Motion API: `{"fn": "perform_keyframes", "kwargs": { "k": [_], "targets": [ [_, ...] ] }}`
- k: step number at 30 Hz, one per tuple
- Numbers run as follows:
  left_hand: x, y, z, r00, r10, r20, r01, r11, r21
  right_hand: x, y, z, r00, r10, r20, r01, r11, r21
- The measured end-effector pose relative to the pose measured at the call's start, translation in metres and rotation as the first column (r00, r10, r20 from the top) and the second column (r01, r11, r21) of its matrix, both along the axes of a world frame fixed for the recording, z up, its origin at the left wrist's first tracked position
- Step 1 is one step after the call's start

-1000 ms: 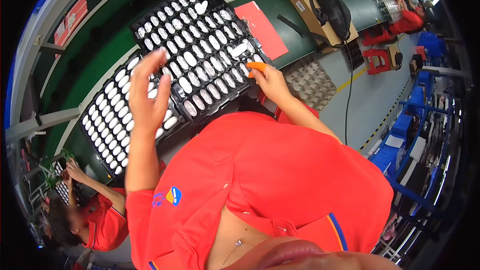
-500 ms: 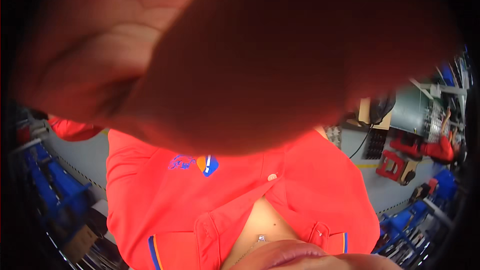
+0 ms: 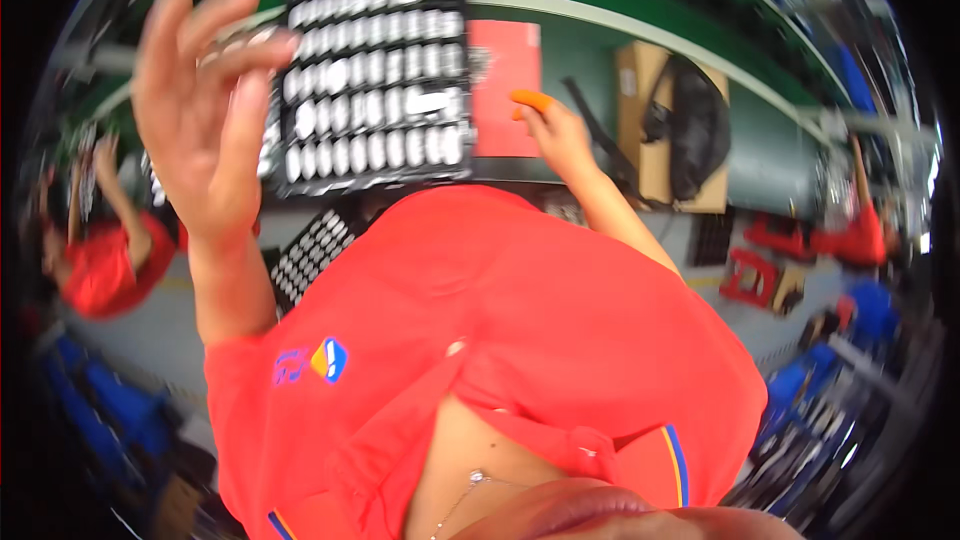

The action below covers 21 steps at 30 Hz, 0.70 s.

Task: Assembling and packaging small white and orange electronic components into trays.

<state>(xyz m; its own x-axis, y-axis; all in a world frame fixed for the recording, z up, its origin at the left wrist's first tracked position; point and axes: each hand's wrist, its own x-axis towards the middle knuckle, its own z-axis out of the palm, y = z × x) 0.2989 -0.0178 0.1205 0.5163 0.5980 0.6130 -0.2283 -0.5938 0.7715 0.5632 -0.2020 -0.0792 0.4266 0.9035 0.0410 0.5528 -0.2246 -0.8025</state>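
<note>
My left hand (image 3: 205, 140) is raised in front of the bench, slightly smeared by motion. Its fingers are apart, and I see nothing in them. Just beyond it lies a black tray (image 3: 379, 6) with rows of white, oblong parts. To the right of that tray, my right hand (image 3: 562, 138) grips a short, bent orange object (image 3: 532, 99) whose exact kind I cannot make out. That hand is over the right edge of a flat red sheet or pad (image 3: 508, 60) on the bench.
Right of my right hand are a dark strip (image 3: 600, 135) and a cardboard box (image 3: 628, 105) with a black bag (image 3: 695, 125). Another tray (image 3: 312, 252) of white parts sits lower left. Co-workers (image 3: 120, 260) are at both sides. A red stool (image 3: 748, 277) stands right.
A dark, blurred hand and arm covered most of the view close up. It has gone, and the bench, tray and both my hands now show.
</note>
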Motion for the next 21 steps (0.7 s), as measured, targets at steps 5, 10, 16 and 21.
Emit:
{"fn": "perform_keyframes", "kwargs": {
  "k": [5,10,16,21],
  "targets": [
    [-0.015,-0.045,-0.118,0.925,0.230,-0.303,-0.362,0.776,-0.517,0.072,-0.034,0.016,0.793,-0.261,0.551,0.136,0.957,0.256],
    [0.002,-0.077,-0.148,0.962,-0.033,-0.270,-0.166,0.717,-0.677,0.193,-0.095,0.041,0.269,-0.465,0.843,0.845,0.534,0.025],
    [0.029,-0.077,-0.145,0.939,-0.157,-0.306,-0.074,0.777,-0.625,0.278,-0.150,-0.014,0.556,-0.603,0.572,0.787,0.603,-0.129],
    [0.030,-0.079,-0.148,0.930,-0.165,-0.329,-0.095,0.756,-0.648,0.286,-0.154,-0.012,0.633,-0.576,0.518,0.737,0.652,-0.176]
  ]
}}
